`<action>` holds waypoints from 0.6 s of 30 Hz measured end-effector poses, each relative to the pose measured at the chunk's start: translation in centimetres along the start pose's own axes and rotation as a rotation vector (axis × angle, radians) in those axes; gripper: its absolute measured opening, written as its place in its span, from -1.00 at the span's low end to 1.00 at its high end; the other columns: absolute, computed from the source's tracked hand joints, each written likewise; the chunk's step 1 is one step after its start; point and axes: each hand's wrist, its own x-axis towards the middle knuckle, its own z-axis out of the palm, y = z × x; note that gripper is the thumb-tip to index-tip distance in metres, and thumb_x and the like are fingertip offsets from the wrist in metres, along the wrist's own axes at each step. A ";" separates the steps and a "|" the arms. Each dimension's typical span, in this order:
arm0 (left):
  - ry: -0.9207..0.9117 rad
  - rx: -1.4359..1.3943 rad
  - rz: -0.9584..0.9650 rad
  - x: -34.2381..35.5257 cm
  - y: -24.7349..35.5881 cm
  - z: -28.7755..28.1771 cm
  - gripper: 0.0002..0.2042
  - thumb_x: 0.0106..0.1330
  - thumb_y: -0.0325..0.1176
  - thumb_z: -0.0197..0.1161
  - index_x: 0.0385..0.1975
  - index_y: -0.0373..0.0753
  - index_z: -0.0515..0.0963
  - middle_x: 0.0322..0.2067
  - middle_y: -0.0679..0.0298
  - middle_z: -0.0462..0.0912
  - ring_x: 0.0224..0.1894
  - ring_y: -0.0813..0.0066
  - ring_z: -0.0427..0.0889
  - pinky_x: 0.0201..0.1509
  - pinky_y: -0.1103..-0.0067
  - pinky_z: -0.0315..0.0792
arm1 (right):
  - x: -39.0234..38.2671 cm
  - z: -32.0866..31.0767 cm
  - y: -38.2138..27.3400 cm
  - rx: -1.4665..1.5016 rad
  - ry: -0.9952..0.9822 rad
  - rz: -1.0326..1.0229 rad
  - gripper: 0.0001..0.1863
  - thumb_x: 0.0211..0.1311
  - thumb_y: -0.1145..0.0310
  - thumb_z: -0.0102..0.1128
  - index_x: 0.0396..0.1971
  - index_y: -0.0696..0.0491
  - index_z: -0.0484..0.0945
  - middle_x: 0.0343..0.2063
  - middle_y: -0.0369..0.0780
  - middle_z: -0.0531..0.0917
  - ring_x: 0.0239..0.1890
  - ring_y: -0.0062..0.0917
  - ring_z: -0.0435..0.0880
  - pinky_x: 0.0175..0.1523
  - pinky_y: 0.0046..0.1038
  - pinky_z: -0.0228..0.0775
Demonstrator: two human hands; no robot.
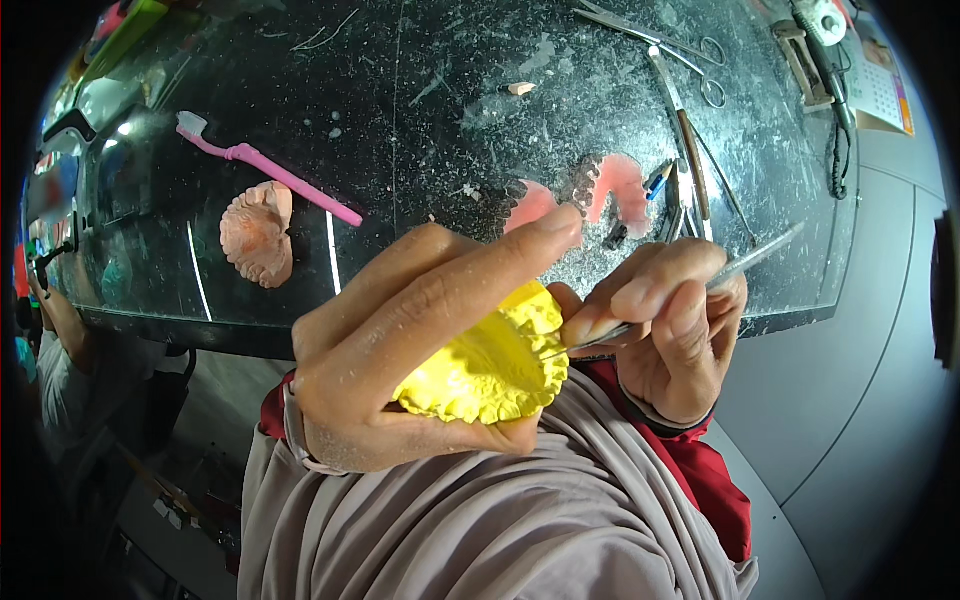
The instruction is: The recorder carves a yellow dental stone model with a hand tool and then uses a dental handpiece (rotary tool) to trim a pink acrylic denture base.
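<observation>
Left hand [400, 350] half-covering yellow dental cast [490, 365], right hand [665, 330] hiding metal tool [750, 262] tip

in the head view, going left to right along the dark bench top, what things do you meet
pink toothbrush → peach-coloured dental cast → pink denture pieces → cluster of metal hand tools → scissors

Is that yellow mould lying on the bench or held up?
Held up: the left hand grips the yellow mould above the lap, off the bench.
</observation>
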 end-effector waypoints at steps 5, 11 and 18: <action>0.047 -0.006 -0.009 0.0 -0.1 0.2 -0.24 -0.44 -0.08 0.48 -0.23 -0.51 0.39 -0.51 0.19 0.53 -0.56 0.61 0.49 -0.53 0.78 0.37 | -0.3 0.1 0.3 0.074 -0.007 0.021 -0.72 0.24 0.30 -0.34 -0.37 0.23 0.25 -0.53 -0.03 0.43 -0.49 -0.36 0.58 -0.29 -0.51 0.51; 0.060 -0.042 0.023 0.0 -0.2 0.3 -0.24 -0.44 -0.10 0.47 -0.22 -0.51 0.38 -0.53 0.19 0.54 -0.59 0.63 0.46 -0.53 0.79 0.37 | -0.6 0.7 0.0 0.045 0.112 -0.038 -0.75 0.24 0.29 -0.38 -0.30 0.20 0.15 -0.48 -0.01 0.39 -0.48 -0.34 0.59 -0.34 -0.58 0.54; 0.045 0.057 -0.003 0.0 0.1 0.3 -0.27 -0.43 -0.14 0.45 -0.21 -0.50 0.38 -0.66 0.31 0.52 -0.59 0.66 0.44 -0.42 0.76 0.29 | -0.4 0.1 0.7 -0.007 -0.016 -0.179 -0.75 0.25 0.33 -0.45 -0.30 0.20 0.15 -0.45 0.02 0.38 -0.46 -0.33 0.59 -0.34 -0.58 0.55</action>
